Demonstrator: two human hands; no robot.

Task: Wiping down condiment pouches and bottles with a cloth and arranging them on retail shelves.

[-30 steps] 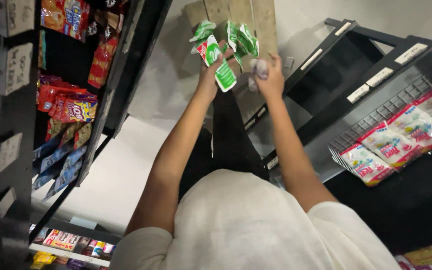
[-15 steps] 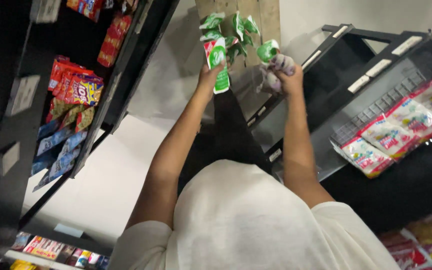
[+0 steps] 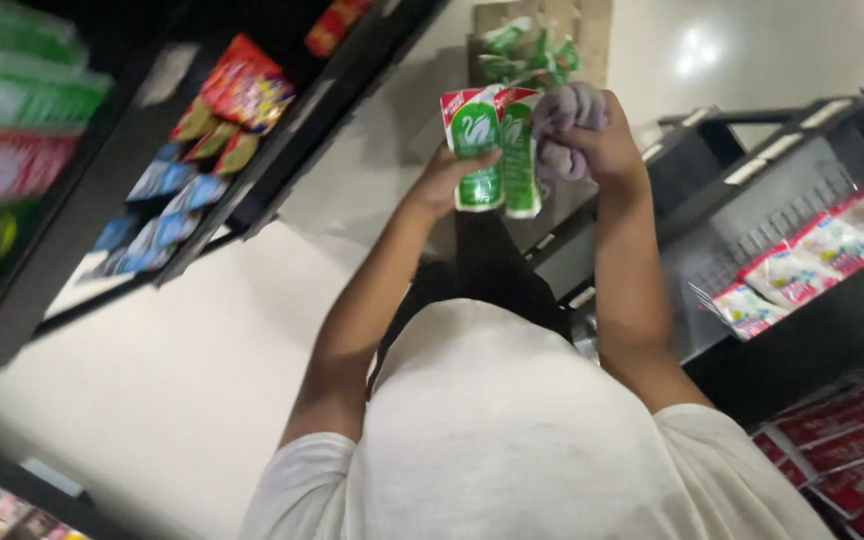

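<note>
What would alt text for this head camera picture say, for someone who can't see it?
Seen from above, a person's left hand holds two green and white packets beside the right hand, which grips a greyish cloth. Dark shelves of colourful snack packets flank a pale floor.

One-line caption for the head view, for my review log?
Left hand holds two green-and-white packets, right hand grips a grey cloth, between black snack shelves.

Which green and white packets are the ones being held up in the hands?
The two upright packets gripped by the left hand, beside the right hand. The other green packets lie in the box beyond.
</note>
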